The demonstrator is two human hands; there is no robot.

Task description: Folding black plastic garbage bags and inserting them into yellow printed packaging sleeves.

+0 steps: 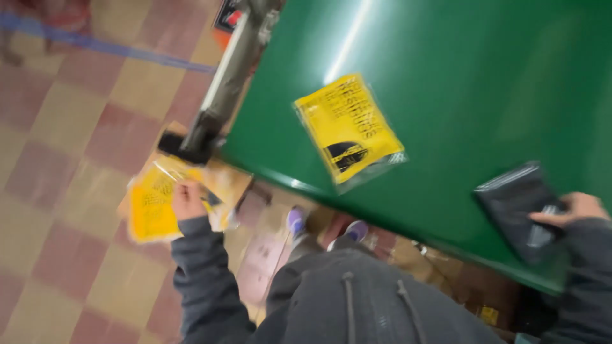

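While my left hand (187, 199) pinches a yellow packet (152, 205) out past the counter (484, 83) edge, it could slip to the floor (57, 127); my right hand (577, 209) clamps a dark pouch (519, 207).

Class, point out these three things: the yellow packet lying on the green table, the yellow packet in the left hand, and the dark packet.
yellow packet on table (347, 127), head view, centre.
held yellow packet (150, 207), head view, middle.
dark packet (515, 200), head view, upper face.

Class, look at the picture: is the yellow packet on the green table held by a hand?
No, the yellow packet lies alone on the green table, apart from both hands.
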